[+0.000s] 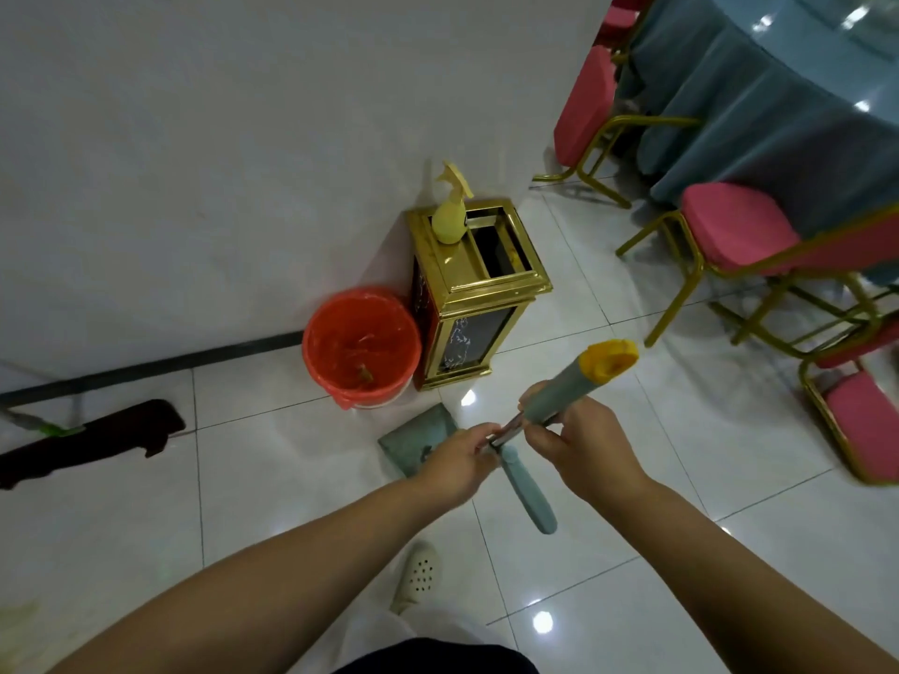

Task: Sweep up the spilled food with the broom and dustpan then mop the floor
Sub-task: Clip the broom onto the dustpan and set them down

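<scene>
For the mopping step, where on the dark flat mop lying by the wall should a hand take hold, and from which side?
Take the dark flat mop by its pole, not the wide pad. The pole rises from the green joint up and left, leaning against the white wall. Coming from the open tiled-floor side looks best, since the wall blocks the far side; close the grip around the thin shaft.

One bucket point(361, 343), one mop point(92, 440), four chairs point(739, 231).

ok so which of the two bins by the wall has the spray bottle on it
The gold bin, the tall square one. The yellow spray bottle stands on its lid; the round orange bucket beside it holds only scraps.
</scene>
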`<state>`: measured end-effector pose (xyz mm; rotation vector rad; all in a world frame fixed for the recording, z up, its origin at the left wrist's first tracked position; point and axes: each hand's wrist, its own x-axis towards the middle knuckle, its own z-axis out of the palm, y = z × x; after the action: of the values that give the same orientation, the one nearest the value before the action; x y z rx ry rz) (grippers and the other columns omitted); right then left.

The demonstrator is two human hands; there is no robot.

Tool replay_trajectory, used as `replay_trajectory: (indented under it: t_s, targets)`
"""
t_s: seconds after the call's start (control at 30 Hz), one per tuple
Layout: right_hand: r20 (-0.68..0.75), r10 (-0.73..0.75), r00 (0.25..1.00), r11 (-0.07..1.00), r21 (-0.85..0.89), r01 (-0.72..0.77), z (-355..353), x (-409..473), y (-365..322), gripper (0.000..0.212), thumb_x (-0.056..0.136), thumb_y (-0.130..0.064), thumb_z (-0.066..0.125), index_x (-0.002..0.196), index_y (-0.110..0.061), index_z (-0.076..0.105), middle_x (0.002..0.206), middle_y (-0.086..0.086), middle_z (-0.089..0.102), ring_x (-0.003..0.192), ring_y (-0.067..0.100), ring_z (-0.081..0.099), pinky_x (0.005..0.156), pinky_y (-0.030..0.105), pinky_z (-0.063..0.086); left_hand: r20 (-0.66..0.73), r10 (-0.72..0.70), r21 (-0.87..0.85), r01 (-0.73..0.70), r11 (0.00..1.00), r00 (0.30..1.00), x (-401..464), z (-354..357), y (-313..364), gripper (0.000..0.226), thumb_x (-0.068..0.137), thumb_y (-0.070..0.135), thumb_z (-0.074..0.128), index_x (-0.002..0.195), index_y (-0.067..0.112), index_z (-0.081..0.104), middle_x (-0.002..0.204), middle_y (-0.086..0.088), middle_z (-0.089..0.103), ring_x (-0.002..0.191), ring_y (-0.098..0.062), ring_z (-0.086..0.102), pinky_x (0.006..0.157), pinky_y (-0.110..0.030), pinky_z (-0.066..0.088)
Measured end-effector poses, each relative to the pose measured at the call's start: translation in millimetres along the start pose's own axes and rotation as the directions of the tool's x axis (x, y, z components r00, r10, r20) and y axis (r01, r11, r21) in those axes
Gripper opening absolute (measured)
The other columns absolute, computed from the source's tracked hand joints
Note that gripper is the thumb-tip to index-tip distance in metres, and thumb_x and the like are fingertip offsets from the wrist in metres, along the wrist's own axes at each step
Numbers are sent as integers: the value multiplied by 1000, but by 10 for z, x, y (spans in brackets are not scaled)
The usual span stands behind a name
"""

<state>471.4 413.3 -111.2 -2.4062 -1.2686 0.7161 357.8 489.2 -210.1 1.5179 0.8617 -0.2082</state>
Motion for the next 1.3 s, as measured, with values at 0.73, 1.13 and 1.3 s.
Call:
replay_trajectory:
  t_s: [0.73,1.13,1.3]
  targets:
    - [-311,441,842,848,453,-277,270,-224,275,38,91,-4,59,125,-14,47,116,-5,48,96,10,52,75,11,45,5,105,11,-105,994,994,58,139,352,49,97,9,42,139,35,45,140,0,45,127,-17,44,87,-22,43]
    - [-113,461,880,765,554,-329,1099,2,-970,14,90,1,51,90,-12,56,81,1,58,74,14,55,61,21,44,-182,62,-124,-85,989,981,-615,-1264,-316,40,96,10,44,132,24,54,127,-1,56,116,-16,53,97,-29,47]
    - [-40,267,963,838,502,-212,1544,411,-2146,22,89,-1,52,86,-22,56,83,-2,61,81,20,58,69,31,47,-390,-3,-250,-103,963,921,-1112,-2387,-847,31,96,12,48,121,24,61,115,2,60,99,-13,56,82,-21,45]
